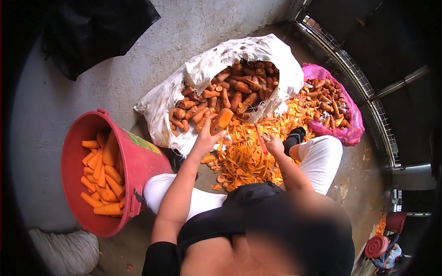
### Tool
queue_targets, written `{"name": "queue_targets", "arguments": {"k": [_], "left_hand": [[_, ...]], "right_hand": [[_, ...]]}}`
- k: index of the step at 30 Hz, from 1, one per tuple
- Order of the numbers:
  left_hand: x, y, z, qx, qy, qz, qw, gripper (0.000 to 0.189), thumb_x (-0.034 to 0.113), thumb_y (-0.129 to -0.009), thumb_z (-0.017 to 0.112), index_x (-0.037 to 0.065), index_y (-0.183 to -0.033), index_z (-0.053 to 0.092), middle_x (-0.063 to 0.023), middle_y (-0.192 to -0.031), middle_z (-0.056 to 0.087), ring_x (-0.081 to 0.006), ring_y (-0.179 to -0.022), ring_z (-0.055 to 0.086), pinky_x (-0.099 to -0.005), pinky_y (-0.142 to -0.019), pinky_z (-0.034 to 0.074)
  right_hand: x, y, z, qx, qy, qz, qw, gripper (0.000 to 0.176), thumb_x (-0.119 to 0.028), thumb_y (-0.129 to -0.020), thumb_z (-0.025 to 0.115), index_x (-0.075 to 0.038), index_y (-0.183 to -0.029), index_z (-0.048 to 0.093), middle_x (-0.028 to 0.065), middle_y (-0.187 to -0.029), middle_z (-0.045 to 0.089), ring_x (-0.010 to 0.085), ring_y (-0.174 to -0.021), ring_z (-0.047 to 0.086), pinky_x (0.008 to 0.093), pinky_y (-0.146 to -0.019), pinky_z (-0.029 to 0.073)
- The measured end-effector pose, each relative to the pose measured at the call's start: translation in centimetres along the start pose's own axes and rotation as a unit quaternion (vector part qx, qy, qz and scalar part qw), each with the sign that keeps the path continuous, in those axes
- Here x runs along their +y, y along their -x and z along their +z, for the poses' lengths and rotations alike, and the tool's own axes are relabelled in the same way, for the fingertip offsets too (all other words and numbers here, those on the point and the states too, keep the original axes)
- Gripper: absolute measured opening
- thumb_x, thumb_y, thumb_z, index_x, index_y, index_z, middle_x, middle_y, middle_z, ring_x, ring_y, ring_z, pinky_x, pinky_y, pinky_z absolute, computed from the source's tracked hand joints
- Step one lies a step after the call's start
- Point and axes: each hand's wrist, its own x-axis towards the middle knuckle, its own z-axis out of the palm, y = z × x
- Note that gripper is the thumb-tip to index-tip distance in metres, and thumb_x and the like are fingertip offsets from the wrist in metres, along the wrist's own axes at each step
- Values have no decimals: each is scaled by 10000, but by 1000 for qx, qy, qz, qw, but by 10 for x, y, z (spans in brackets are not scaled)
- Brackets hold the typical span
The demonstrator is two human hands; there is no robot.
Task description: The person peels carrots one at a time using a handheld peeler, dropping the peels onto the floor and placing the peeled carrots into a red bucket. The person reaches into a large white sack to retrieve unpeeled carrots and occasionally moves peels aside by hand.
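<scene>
My left hand (208,136) is closed around a thick carrot (223,118), part of whose surface is peeled bright orange. My right hand (275,145) grips a slim red-handled tool (262,144); its working end is too small to make out. Hand and carrot are apart from the tool. Below both hands spreads a heap of carrot peelings (244,156) mixed with cut round ends. Just beyond, a white sack (212,69) lies torn open, full of unpeeled carrots (239,87).
At my left a red bucket (147,158) tilts toward me, holding peeled carrots (108,184). A pink mesh sack (353,122) of carrot pieces sits far right. Black cloth (92,32) hangs at the wall. A grey-white sack (66,250) lies lower left. Another person (391,257) is at lower right.
</scene>
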Motion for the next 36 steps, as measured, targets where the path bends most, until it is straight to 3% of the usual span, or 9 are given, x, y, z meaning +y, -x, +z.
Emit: {"name": "queue_targets", "arguments": {"k": [3,5,7,12,19,23,27,31,36], "left_hand": [[4,0,0,-14,19,-17,1000,564,102,-843,656,42,-1316,355,-96,-1265,475,-162,-1176,455,-291,-999,344],[5,-1,2,-11,40,-19,999,568,107,-843,660,47,-1316,351,-92,-1266,468,-156,-1169,455,-289,-994,346],[4,-1,3,-8,50,-12,999,566,112,-844,662,57,-1314,350,-87,-1255,468,-156,-1160,458,-289,-989,351],[0,-2,4,-11,53,11,998,536,84,-852,651,107,-1300,359,-63,-1195,474,-171,-1129,472,-303,-973,368],[-7,-2,5,-10,26,63,998,473,8,-852,584,108,-1265,377,-62,-1175,480,-124,-988,542,-291,-835,458],[-3,2,-1,42,334,-89,938,375,221,-928,494,78,-1268,427,-77,-1082,565,-164,-959,586,-317,-798,511],[7,9,-6,-48,418,-166,892,395,389,-957,429,104,-1217,514,-80,-996,631,-181,-856,629,-344,-738,550],[-1,3,-3,-13,411,-154,898,371,319,-936,432,56,-1182,518,-76,-966,636,-162,-723,634,-304,-666,554],[0,6,-12,-58,376,-141,914,423,309,-910,425,17,-1207,498,-118,-961,629,-162,-711,631,-286,-611,536]], "right_hand": [[2,-7,3,32,29,-20,999,567,-513,-877,484,-45,-1189,558,177,-954,667,323,-857,650,416,-685,508],[-12,-11,0,13,-195,-64,979,575,-538,-888,472,-56,-1188,563,134,-903,679,230,-656,624,347,-543,475],[-49,6,-24,-107,-448,15,888,561,-557,-911,454,-78,-1177,573,72,-784,670,71,-366,395,232,-357,316],[-133,64,-81,-257,-639,-129,713,589,-470,-887,565,-50,-1279,438,121,-1007,650,38,-374,342,201,-351,289],[-185,79,-81,-108,-623,-290,719,616,-125,-752,772,-34,-1282,473,78,-1110,608,96,-960,587,283,-828,498],[-189,98,-105,171,-317,-455,814,560,-147,-749,751,-116,-1251,505,73,-1139,610,156,-887,650,285,-742,521],[-198,123,-125,99,-7,-504,858,438,-205,-783,689,-215,-1199,554,102,-1126,535,318,-829,634,375,-683,545],[-196,135,-137,127,-76,-468,871,519,-207,-703,772,-135,-1175,569,118,-1068,520,298,-879,614,379,-663,536],[-166,108,-174,-63,-106,-256,959,527,-334,-781,734,22,-1125,553,111,-886,663,194,-807,628,304,-721,501]]}}
